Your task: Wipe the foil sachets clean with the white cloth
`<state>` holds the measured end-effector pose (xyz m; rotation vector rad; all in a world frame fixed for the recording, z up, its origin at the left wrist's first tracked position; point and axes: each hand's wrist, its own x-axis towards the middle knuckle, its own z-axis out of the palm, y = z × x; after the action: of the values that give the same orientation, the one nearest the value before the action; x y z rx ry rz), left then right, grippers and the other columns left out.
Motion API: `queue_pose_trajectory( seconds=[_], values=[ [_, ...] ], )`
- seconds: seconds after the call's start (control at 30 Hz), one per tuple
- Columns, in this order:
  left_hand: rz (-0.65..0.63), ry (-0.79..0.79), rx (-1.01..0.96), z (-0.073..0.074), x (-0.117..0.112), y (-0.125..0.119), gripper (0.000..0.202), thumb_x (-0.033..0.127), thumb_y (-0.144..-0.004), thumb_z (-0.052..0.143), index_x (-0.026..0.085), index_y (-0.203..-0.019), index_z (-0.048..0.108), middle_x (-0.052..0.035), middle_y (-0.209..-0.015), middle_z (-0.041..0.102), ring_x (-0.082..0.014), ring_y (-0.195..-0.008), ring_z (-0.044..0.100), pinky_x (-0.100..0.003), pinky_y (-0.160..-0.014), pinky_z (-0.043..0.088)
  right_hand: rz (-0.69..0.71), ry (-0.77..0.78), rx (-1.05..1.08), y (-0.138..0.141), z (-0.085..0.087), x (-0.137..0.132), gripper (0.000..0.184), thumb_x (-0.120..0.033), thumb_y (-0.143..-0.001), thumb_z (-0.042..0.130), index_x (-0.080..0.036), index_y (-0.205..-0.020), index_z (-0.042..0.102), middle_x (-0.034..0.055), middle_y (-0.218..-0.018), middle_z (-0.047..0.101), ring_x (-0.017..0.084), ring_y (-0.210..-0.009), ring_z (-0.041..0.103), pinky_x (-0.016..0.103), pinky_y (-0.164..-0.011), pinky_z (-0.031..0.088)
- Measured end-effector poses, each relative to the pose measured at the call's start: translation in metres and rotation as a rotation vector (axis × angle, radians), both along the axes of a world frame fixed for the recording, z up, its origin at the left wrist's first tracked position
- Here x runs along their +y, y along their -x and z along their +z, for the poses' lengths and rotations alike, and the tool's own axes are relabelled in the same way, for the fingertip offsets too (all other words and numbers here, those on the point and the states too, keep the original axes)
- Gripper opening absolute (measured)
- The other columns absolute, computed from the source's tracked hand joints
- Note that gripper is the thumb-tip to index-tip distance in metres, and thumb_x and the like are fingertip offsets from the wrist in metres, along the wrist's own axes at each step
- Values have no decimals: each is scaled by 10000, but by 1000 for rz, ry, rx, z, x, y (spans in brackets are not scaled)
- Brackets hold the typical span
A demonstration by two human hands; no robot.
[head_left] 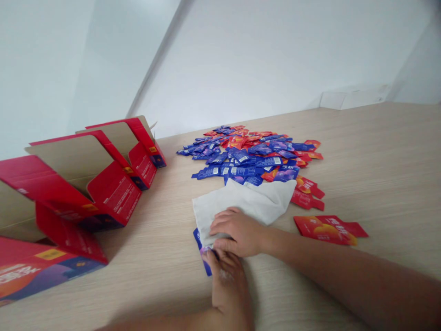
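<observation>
Bare left hand [228,276] lies nearest, its fingers bent in on a blue packet [199,240]; whether they pinch it, I cannot tell. Just beyond, the right hand [239,232] rests palm down on a white cloth [248,197], fingers outstretched. The packet sits at the hands' left, partly under the cloth, with the left hand nearer; its visible edge runs roughly away from the wearer, but its full long axis is hidden. The cloth looks soft and creased, the packet thin, flat and smooth. Past the cloth spreads a heap of packets [239,155], blue and red-orange; a red packet [322,229] lies flat to the right. Stiff red cartons [115,197], tan inside, stand open leftward on the pale, wood-grained table [379,174].
</observation>
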<state>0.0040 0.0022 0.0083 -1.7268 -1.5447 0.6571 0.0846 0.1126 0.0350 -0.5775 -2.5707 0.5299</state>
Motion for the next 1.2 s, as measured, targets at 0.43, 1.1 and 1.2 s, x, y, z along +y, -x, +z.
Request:
queue_pose_trajectory(
  seconds=[0.43, 1.1, 1.2],
  values=[
    [41, -11, -59, -7, -1, -1, 413, 31, -794, 410, -16, -1142, 627, -284, -1114, 655, -336, -999, 661, -507, -983, 458, -2, 1, 1, 0, 0, 1, 303, -430, -902, 519, -222, -1056, 675, 32, -1087, 689, 197, -1086, 563, 384, -991, 292],
    [-14, 17, -84, 5, -1, 1, 408, 35, -803, 391, -50, -1126, 624, -315, -1085, 649, -336, -962, 673, -471, -936, 495, -53, 107, -23, 0, 3, -2, 321, -415, -913, 490, -245, -1139, 641, 64, -1164, 677, 268, -1298, 438, 505, -1058, 210],
    [-24, -15, -108, -5, -1, 1, 397, 33, -808, 399, -74, -1125, 614, -338, -1085, 639, -344, -966, 671, -487, -954, 478, -36, 99, -6, -1, 3, -2, 335, -426, -914, 486, -237, -1144, 639, 67, -1164, 676, 255, -1275, 463, 480, -1060, 218]
  ],
)
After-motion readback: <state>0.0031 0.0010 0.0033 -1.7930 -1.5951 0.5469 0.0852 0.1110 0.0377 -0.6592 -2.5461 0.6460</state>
